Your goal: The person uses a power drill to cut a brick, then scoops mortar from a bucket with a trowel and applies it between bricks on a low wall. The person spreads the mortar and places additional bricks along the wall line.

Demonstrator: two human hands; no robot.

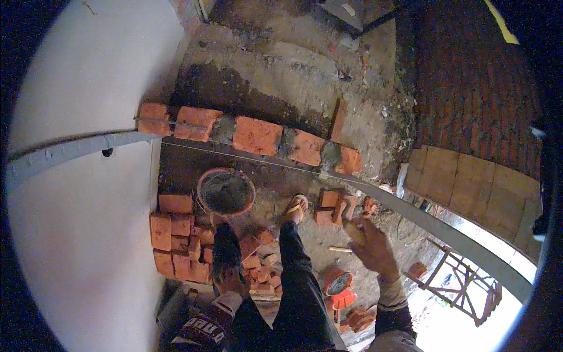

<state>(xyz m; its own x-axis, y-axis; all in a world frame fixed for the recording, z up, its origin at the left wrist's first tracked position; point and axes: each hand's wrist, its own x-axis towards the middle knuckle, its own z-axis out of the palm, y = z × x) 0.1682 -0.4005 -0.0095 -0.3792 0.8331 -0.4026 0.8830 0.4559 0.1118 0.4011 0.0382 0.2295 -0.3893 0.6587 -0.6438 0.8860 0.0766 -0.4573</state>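
Note:
My right hand is raised at the lower middle right, blurred, beside loose bricks; whether anything is in its curled fingers is unclear. My left hand is low over my left leg, its fingertips indistinct. Beyond it, a round reddish pan holds wet grey mortar. A low course of red bricks with mortar between them crosses the view, a thin string running along its near side. My sandalled foot stands between the pan and the loose bricks.
A white wall rises at left, with stacked bricks at its foot. A long grey beam slants down the right, near a wooden frame. Small red containers sit at lower middle. Wooden boards are at right.

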